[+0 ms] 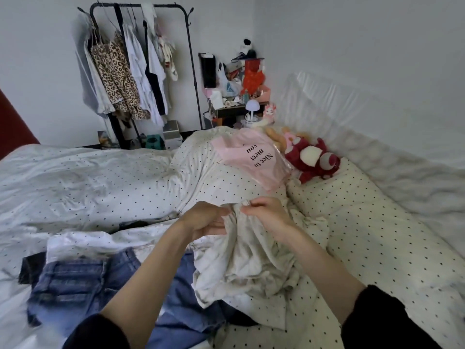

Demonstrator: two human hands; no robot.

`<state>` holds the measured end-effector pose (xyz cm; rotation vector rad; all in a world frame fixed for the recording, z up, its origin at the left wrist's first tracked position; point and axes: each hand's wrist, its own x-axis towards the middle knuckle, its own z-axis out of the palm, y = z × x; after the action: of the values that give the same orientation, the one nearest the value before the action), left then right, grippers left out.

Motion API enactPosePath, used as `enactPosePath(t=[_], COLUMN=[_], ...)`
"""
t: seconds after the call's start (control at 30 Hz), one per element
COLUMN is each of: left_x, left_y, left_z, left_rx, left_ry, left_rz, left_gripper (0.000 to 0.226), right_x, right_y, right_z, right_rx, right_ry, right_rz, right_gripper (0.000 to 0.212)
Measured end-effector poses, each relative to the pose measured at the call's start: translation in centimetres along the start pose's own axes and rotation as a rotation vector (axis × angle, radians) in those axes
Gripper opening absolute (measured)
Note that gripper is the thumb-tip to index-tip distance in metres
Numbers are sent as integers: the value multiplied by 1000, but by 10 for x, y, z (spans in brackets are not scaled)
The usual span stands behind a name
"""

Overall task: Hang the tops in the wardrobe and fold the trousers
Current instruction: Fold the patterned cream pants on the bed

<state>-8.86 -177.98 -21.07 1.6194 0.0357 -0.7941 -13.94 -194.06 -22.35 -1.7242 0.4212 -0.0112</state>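
Over bed (100, 177): both hands grip beige garment (251, 260); jeans (75, 280) beside.

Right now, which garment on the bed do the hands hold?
The cream garment: both the left hand and right hand pinch its top edge. The blue jeans lie untouched.

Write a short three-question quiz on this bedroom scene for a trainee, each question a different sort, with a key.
1. True or false: both hands grip the beige garment.
2. Which lies on the bed left of the beige garment? A) blue jeans B) a red towel C) a green jacket
3. Fill in: the leopard-print garment hangs on the black ____.

Key
1. True: the left hand and the right hand pinch its gathered top edge with curled fingers.
2. A
3. clothes rack
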Motion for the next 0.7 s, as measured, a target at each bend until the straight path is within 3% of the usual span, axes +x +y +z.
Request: enactPosePath(t=[0.1,0.3,0.4,0.53,0.7], left_x=[-4,-4,-2,3,11], left_y=[-4,-11,-14,-20,-23], left_z=[6,8,10,12,17], left_rx=[-15,-118,-78,206,634], left_ry=[-16,14,22,188,534], left_rz=[64,132,195,413,593], left_gripper=[15,7,15,24,37], right_x=[-9,-11,-13,-16,-15], right_y=[4,5,9,12,7], right_z=[10,9,6,0,-8], right_rx=[-69,-146,-80,10,-19], right_ry=[18,21,-5,-143,-220], right_rz=[-95,-176,-148,-130,-154], right_gripper=[13,21,9,7,30])
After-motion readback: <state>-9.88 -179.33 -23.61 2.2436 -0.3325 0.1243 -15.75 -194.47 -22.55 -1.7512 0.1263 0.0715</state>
